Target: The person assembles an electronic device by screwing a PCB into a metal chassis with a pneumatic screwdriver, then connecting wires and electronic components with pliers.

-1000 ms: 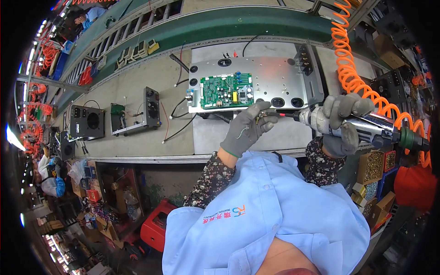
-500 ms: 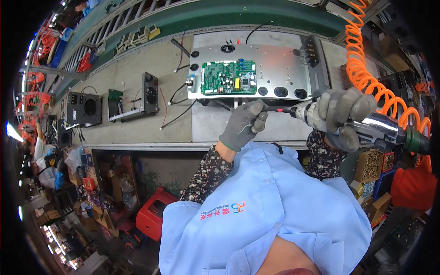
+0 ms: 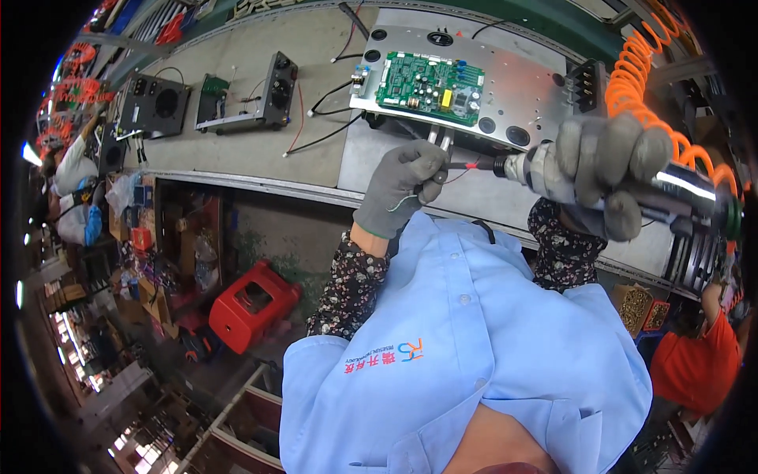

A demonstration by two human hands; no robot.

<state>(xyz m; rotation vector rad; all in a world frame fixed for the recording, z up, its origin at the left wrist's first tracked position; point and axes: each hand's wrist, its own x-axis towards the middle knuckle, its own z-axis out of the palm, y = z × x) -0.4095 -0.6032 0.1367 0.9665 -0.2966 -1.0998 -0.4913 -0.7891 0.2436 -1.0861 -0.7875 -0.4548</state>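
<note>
Two hands near the middle of the frame, in gray gloves, close together but not touching. Pinches with the left hand [image 3: 401, 182] around the tip of a thin bit [image 3: 485, 166] with a red ring on it. Cannot tell about a screw or any other tiny thing tucked inside that pinch. Grips a shiny driver [image 3: 535, 172] with the right hand [image 3: 604, 166], fingers wrapped tight, right of the middle, with the bit pointing left. Compared with a second ago, has the left fingers curled up more, and a little below the bottom edge of the metal plate [image 3: 513, 99], not right up against it. Shows the plate and its green board [image 3: 422, 83] higher up in the frame too, maybe from a tip of the head. Likely means busy work at the fingertips just now, with the bit off the plate and the board left alone. Also shows silver rods [image 3: 448, 141] poking out from under the plate, right above the left hand. At upper right, a curly orange hose [image 3: 625, 95]. At upper left, on the long desk [image 3: 245, 154], a gray box with a fan [image 3: 154, 107] and an open gray frame [image 3: 280, 91], both well apart from the hands. At lower left, below the desk, a big red case [image 3: 237, 324].
</note>
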